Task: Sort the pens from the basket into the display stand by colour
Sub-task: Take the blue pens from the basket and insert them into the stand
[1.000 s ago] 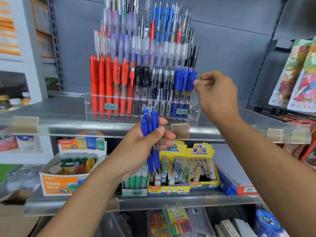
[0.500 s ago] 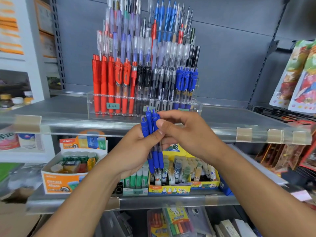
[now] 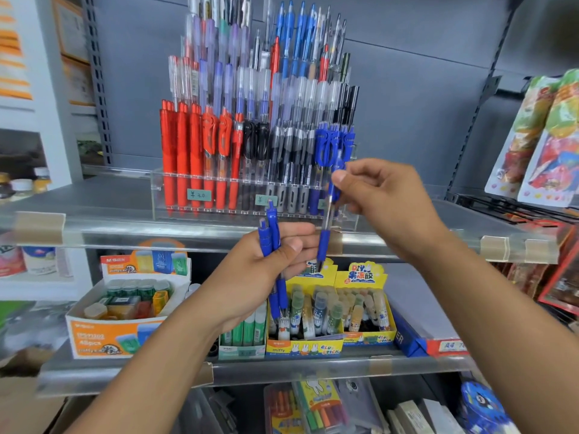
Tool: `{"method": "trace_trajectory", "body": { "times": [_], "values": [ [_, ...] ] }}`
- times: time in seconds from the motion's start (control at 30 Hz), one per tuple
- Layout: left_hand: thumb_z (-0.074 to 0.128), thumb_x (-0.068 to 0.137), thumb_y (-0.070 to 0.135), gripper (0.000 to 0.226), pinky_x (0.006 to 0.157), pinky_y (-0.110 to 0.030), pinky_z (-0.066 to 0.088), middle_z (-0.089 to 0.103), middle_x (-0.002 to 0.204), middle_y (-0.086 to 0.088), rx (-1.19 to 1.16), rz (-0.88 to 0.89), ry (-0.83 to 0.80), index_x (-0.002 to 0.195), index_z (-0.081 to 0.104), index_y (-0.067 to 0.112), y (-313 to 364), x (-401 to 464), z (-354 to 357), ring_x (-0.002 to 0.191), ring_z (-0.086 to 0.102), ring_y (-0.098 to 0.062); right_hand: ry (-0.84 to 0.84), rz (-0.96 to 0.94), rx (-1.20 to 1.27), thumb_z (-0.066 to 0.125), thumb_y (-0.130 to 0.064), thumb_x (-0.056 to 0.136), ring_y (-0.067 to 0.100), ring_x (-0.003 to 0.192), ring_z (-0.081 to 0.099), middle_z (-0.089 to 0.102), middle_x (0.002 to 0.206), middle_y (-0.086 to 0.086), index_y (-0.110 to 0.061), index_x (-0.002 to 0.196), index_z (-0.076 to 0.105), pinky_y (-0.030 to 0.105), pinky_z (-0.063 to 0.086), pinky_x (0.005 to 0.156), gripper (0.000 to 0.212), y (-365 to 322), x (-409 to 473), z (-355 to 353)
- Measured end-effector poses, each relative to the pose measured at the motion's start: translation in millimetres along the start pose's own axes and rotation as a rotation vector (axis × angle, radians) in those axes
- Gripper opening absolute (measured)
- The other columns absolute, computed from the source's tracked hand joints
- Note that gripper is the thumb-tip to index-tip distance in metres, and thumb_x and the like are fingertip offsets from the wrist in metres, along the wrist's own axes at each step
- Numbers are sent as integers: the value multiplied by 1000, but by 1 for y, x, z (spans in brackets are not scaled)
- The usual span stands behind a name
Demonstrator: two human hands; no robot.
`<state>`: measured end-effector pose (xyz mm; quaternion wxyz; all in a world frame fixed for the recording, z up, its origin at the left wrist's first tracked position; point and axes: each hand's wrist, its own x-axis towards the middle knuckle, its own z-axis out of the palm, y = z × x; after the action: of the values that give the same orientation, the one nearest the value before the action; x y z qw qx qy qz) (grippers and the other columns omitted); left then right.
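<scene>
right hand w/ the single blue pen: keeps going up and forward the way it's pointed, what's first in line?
Most likely the blue pens at the right end of the display stand. The right hand pinches its blue pen just below and in front of them. How far in front is unclear from one view.

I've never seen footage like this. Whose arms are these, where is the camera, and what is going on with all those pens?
No machine here: these are a person's two bare arms, filmed by one wide-angle camera worn on their head, looking forward and down. That is why the shelves bend at the edges.

The left hand grips a small bunch of blue pens. The right hand pinches a single blue pen, tip down, in front of the clear display stand on the upper shelf. The stand's front row runs red pens, black, grey, then blue at the right, so this pen probably goes there.

The shelf below holds boxes of glue sticks.
</scene>
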<state>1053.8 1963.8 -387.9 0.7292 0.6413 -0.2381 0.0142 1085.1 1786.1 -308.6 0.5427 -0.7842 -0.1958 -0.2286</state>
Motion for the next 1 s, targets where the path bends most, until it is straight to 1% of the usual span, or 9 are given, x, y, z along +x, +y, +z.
{"method": "trace_trajectory", "body": {
  "times": [0.07,0.2,0.3,0.37,0.47,0.57,0.7,0.83,1.0],
  "values": [
    [42,101,8,27,91,-21,53,72,116,0,-4,16,21,120,61,14,0,1,0,109,68,-13,86,-13,-13,68,-20,91,10,66,68,73,80,16,-6,88,69,23,49,63,14,-3,11,-10],
    [42,101,8,23,92,-25,54,75,108,-1,-20,62,99,111,63,12,1,3,2,103,70,-15,246,-78,-37,66,-20,92,3,63,67,71,68,-4,-17,83,68,18,48,61,10,-9,31,-29],
    [42,101,7,21,88,-24,56,76,99,-3,-44,84,162,101,63,9,1,4,2,97,72,-17,380,-122,-46,66,-24,91,5,67,70,71,71,-6,-22,81,68,25,53,69,11,-12,46,-37],
    [42,101,7,21,84,-23,56,76,96,-3,-42,85,182,98,63,10,0,4,2,94,73,-17,449,-150,-59,66,-28,89,8,72,71,71,72,-6,-24,81,67,34,58,78,9,-12,56,-40],
    [43,101,8,21,84,-23,56,76,95,-3,-27,76,185,98,63,10,-1,5,2,93,73,-18,507,-187,-96,66,-31,88,10,73,71,69,68,-10,-26,81,67,41,57,82,8,-11,69,-39],
    [42,100,8,21,83,-22,57,77,93,-1,-24,67,178,98,63,9,-1,6,2,91,73,-16,501,-183,-163,65,-30,90,12,74,70,68,67,-10,-23,86,67,38,57,82,8,-13,77,-34],
    [42,101,9,21,83,-23,56,76,93,-1,-12,62,174,98,63,11,-1,6,1,92,73,-16,456,-161,-234,64,-28,92,20,77,70,71,71,1,-25,74,62,32,56,82,18,-13,81,-24],
    [42,101,10,22,86,-26,56,76,94,0,20,49,159,99,64,12,-2,7,1,94,72,-17,428,-149,-301,63,-28,93,22,82,71,74,78,11,-9,81,69,23,52,79,23,-14,83,-20],
    [43,101,10,22,86,-26,55,76,93,-1,23,43,157,99,64,10,-1,7,1,93,72,-17,402,-152,-361,64,-28,92,26,85,69,73,79,14,-4,84,71,27,54,77,26,-19,89,-21]
  ]
}}
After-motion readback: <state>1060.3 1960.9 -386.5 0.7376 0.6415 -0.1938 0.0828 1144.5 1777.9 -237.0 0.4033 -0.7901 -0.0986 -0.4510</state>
